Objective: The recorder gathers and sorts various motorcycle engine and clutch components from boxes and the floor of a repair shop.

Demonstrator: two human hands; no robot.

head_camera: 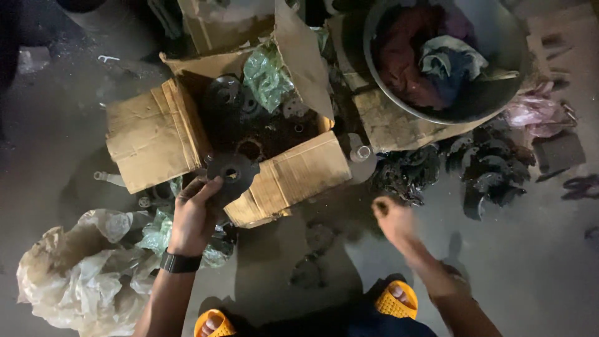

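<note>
- The left hand [194, 215], with a black band at the wrist, is clamped on a dark, round metal disc with a centre hole [232, 173], fingers gripping its lower edge.
- That disc is held just over the near rim of an open cardboard box [293, 175], whose flaps are folded outward.
- Inside the box lie more dark round metal parts [249, 115], stacked loosely, with a crumpled green plastic bag [267, 76] on top at the back.
- The right hand [394, 219] is blurred, hovers over the bare floor and holds nothing; whether its fingers are curled or spread I cannot tell.
- A heap of similar dark parts [480, 168] sits on the floor to the right, well apart from the box.
- Judging by this, the sorting looks midway: one disc in hand, many parts in the box and in the heap.
- A metal basin of rags [449, 56] stands beyond; crumpled clear plastic [81, 268] lies near the left arm.
</note>
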